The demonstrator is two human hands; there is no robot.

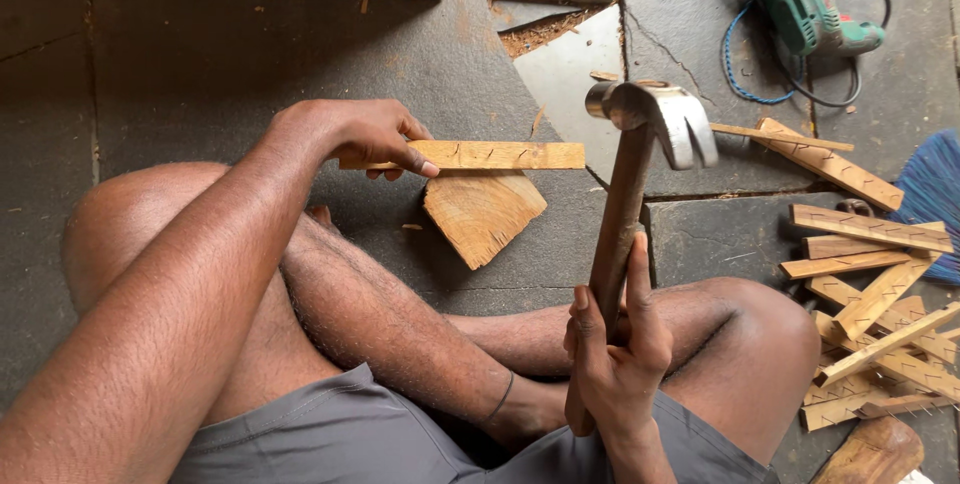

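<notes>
**Hammer raised over a slat held on a block**

A dark stone floor (200, 74) is sat upon with legs crossed, and the work is kept in front of the knees. To the right, a heap of wooden slats (875, 319) is piled loosely; many are marked with rows of small staples or nails. Beyond it a green power tool (805, 4) with its cables is laid aside, and the edge of a blue broom (935, 189) is seen.

A broken wedge of wood (482, 214) is set flat on the floor, seemingly as a rest. Across its top a thin wooden slat (490, 155) is laid level, so that it is lifted clear of the stone. Its near end is pinched by the left hand (365, 134), thumb below and fingers curled over the top, apparently to steady it.

A claw hammer (640, 144) is held upright, head above and right of the slat. Its wooden handle is gripped low by the right hand (615, 349), fingers wrapped closed around it.
</notes>
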